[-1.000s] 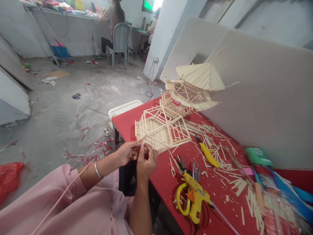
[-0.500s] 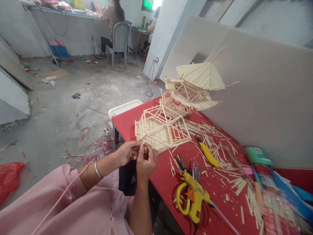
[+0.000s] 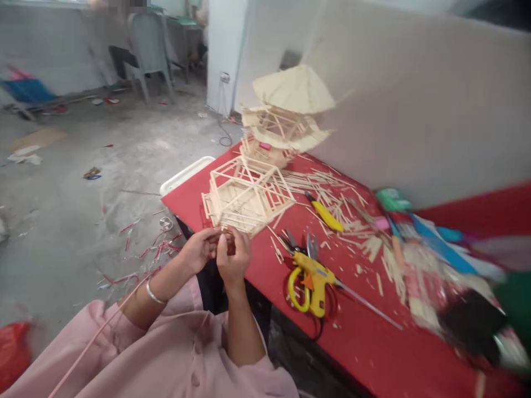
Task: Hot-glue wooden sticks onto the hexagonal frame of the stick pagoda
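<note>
My left hand (image 3: 201, 250) and my right hand (image 3: 234, 255) meet with fingers pinched at the near edge of a model frame of thin wooden sticks (image 3: 244, 207). Whatever lies between the fingertips is too small and blurred to name. The frame rests on a red table (image 3: 348, 342) and has a slatted floor and open sides. Just behind it stands a pagoda-like stick model (image 3: 286, 119) with tiered roofs. To the right of my hands lie a yellow glue gun (image 3: 317, 279) with a clear glue stick, and dark-bladed scissors (image 3: 301, 290) with yellow handles.
Yellow-handled cutters (image 3: 327, 214) lie among many loose wooden sticks (image 3: 332, 182). Plastic packets (image 3: 431, 276) and a green roll (image 3: 393, 199) crowd the right side. A white tray (image 3: 186, 176) sits beyond the far left edge. A person sits on a grey chair (image 3: 149, 47) at the back.
The view has swung to the right, so the table and models appear further left. My hands stay together at the frame's near edge, with little change in their pinch.
</note>
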A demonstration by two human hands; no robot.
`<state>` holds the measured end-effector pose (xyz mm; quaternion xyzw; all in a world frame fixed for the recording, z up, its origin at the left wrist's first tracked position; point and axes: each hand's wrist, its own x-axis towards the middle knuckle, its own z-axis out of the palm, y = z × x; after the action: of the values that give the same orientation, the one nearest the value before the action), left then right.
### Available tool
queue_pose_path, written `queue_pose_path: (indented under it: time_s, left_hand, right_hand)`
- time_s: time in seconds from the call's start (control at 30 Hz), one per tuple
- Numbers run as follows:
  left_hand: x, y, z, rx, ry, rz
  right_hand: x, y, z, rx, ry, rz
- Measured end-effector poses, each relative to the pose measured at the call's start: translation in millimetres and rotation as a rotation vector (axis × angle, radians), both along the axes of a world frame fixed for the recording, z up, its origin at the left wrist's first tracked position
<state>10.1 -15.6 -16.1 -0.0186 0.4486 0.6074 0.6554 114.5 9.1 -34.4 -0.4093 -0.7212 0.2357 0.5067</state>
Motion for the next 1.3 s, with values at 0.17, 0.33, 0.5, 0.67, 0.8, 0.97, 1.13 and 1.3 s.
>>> queue_pose_path:
  time_s: [0.17,0.33,0.5,0.67,0.8,0.97,1.13,1.3]
  left_hand:
    - [-0.9,3.9,0.8,0.075,0.118,-0.065]
    - [6.5,0.8,2.3,0.125,0.259,-0.108]
    - [22.7,-4.6,1.3,0.164,0.464,-0.16]
    - [34.3,-5.4,-3.2,0.227,0.498,-0.246]
    - [33.6,-9.0,-7.6,0.239,0.487,-0.274]
    - [30.5,-13.8,-11.6,0.228,0.454,-0.284]
    - [27.6,-11.8,-11.6,0.2,0.4,-0.319]
    - [18.1,-9.2,-7.7,0.14,0.283,-0.257]
  right_hand:
    - [0.7,0.8,3.7,-0.039,0.025,-0.065]
    - [25.7,-15.4,12.6,0.007,-0.234,-0.142]
    - [72.6,-31.1,25.2,0.078,-0.617,-0.354]
    - [101.3,-20.5,41.0,0.025,-0.982,-0.498]
    - [101.0,-4.5,45.9,-0.095,-1.203,-0.514]
    - [94.9,1.4,40.9,-0.188,-1.318,-0.484]
    - [90.1,-1.4,40.2,-0.25,-1.365,-0.472]
    - [80.4,-7.3,37.1,-0.255,-1.3,-0.345]
